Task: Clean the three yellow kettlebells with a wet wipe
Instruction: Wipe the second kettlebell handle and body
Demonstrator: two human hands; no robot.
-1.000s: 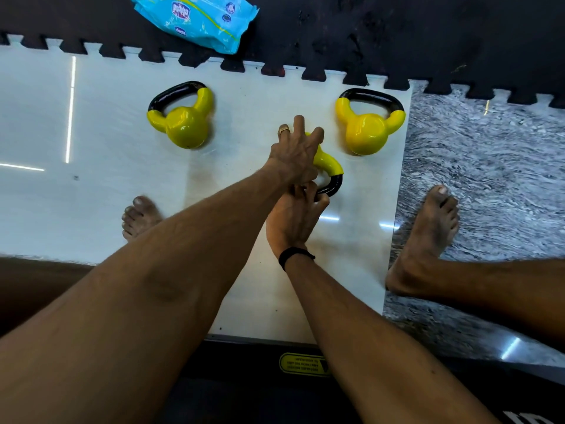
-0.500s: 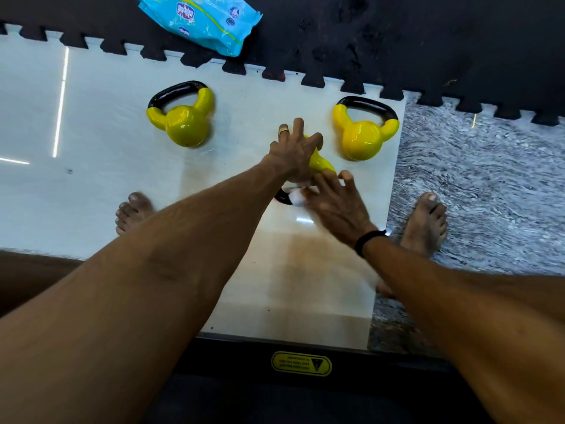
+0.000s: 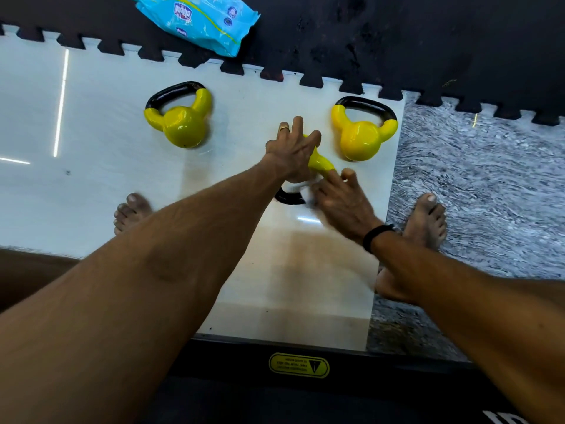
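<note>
Three yellow kettlebells with black handles sit on the white floor tile. The left kettlebell and the right kettlebell stand apart, untouched. The middle kettlebell lies tipped with its handle toward me. My left hand is cupped over its body and hides most of it. My right hand holds a white wet wipe against the handle; the wipe is blurred and partly hidden.
A blue wet-wipe pack lies on the black foam mat beyond the tile. My bare feet rest at the left and right. Grey marbled floor lies to the right, a black machine edge near me.
My right hand came out from under my left forearm to the right side of the handle with the wipe. My left hand stayed on the middle kettlebell.
</note>
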